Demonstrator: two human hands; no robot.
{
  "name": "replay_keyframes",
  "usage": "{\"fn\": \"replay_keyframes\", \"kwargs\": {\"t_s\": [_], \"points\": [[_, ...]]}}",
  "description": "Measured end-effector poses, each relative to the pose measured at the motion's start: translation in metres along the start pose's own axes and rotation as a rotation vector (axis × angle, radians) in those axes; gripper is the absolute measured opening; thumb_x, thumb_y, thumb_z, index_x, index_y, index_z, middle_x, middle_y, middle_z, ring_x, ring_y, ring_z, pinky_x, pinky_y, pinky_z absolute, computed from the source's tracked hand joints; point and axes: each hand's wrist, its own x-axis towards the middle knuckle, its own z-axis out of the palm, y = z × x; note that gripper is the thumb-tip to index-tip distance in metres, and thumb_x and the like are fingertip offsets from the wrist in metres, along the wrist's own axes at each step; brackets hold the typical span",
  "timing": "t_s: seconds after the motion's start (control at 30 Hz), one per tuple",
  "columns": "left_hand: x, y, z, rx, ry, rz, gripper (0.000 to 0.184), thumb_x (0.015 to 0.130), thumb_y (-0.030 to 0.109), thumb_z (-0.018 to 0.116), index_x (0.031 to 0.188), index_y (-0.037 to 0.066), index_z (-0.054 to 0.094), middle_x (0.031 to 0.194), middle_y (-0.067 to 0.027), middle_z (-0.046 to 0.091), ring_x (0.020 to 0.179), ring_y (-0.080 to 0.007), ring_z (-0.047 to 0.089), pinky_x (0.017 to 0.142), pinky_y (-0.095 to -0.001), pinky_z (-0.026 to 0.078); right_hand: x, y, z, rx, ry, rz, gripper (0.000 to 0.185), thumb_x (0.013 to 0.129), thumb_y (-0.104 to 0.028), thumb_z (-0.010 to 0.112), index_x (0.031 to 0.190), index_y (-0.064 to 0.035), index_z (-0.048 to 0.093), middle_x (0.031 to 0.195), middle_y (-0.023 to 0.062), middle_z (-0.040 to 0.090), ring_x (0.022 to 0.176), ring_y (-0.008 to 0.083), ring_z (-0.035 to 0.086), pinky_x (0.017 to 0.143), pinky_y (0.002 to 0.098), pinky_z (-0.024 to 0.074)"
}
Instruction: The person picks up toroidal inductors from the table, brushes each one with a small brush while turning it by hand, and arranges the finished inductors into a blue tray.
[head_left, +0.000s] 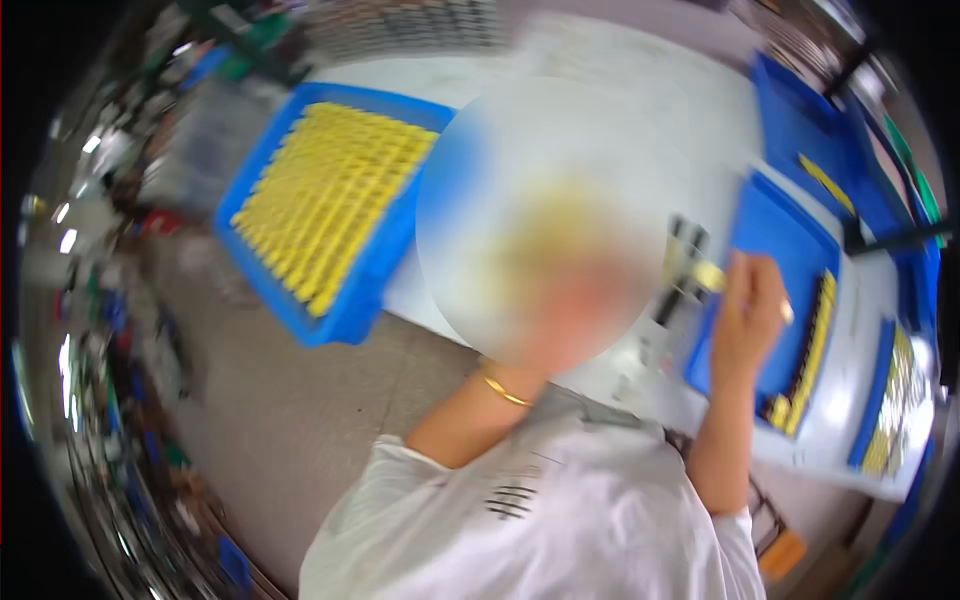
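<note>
My left hand [575, 315] is inside a round blurred patch over the white table. A yellow smear [565, 225] shows just beyond it, and its fingers cannot be made out. My right hand [752, 312], fingers pressed together, seems to pinch a small pale yellow piece [708, 277] above the near-left side of a blue tray [770, 215]. A column of yellow and dark parts [818, 345] lies along that tray's right side. Black and silver items [678, 265] are on the table just left of my right hand.
A blue tray [262, 165] filled with rows of yellow parts [340, 195] juts over the table's left edge. Another blue tray [790, 110] holds one yellow strip at the back right. Shiny wrapped material [900, 400] lies far right. Stacked grey items [400, 28] stand behind.
</note>
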Motion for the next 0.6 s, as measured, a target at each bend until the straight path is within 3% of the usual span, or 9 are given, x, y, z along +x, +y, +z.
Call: {"fn": "replay_keyframes", "kwargs": {"t_s": [0.1, 0.23, 0.37, 0.5, 0.6], "points": [[-0.001, 0.002, 0.006, 0.041, 0.067, -0.037, 0.054, 0.095, 0.025, 0.055, 0.139, -0.001, 0.037, 0.128, -0.0108, 0.054, 0.116, -0.0197, 0.055, 0.103, -0.0363, 0.046, -0.004, -0.012, 0.009, -0.094, 0.060, -0.153, 0.022, 0.079, -0.010, 0.072, 0.068, -0.0067, 0.053, 0.062, 0.0050, 0.052, 0.062, 0.0247, 0.051, 0.060, 0.0364, 0.0376], [0.001, -0.006, 0.004, 0.146, -0.045, -0.065, 0.053, 0.097, 0.022, 0.053, 0.138, -0.005, 0.036, 0.130, -0.0130, 0.052, 0.118, -0.0210, 0.054, 0.101, -0.0332, 0.047, -0.006, -0.028, 0.017, -0.119, 0.095, -0.403, 0.029, 0.074, -0.011, 0.073, 0.063, -0.0101, 0.047, 0.059, 0.0032, 0.049, 0.059, 0.0228, 0.049, 0.061, 0.0355, 0.0358], [-0.004, -0.012, 0.015, 0.134, -0.044, -0.015, 0.049, 0.097, 0.019, 0.052, 0.137, -0.006, 0.037, 0.128, -0.0144, 0.053, 0.118, -0.0210, 0.054, 0.099, -0.0323, 0.048, 0.007, -0.009, 0.017, -0.302, 0.146, -0.317, 0.034, 0.070, -0.013, 0.074, 0.060, -0.0121, 0.042, 0.058, 0.0013, 0.049, 0.058, 0.0207, 0.050, 0.062, 0.0337, 0.0342], [0.001, -0.017, 0.011, 0.052, -0.049, 0.002, 0.049, 0.097, 0.019, 0.052, 0.137, -0.006, 0.037, 0.129, -0.0146, 0.053, 0.119, -0.0214, 0.054, 0.100, -0.0332, 0.048, -0.017, -0.025, 0.020, -0.167, 0.157, -0.497, 0.032, 0.068, -0.011, 0.073, 0.060, -0.0128, 0.042, 0.057, 0.0001, 0.049, 0.057, 0.0195, 0.049, 0.065, 0.0328, 0.0332], [0.003, -0.014, 0.004, 0.032, -0.058, -0.017, 0.050, 0.097, 0.020, 0.052, 0.137, -0.006, 0.036, 0.132, -0.0165, 0.050, 0.120, -0.0231, 0.053, 0.105, -0.0353, 0.044, -0.004, 0.002, 0.017, -0.250, 0.252, -0.417, 0.032, 0.067, -0.008, 0.073, 0.059, -0.0134, 0.043, 0.055, -0.0006, 0.045, 0.057, 0.0190, 0.048, 0.066, 0.0322, 0.0325]]}}
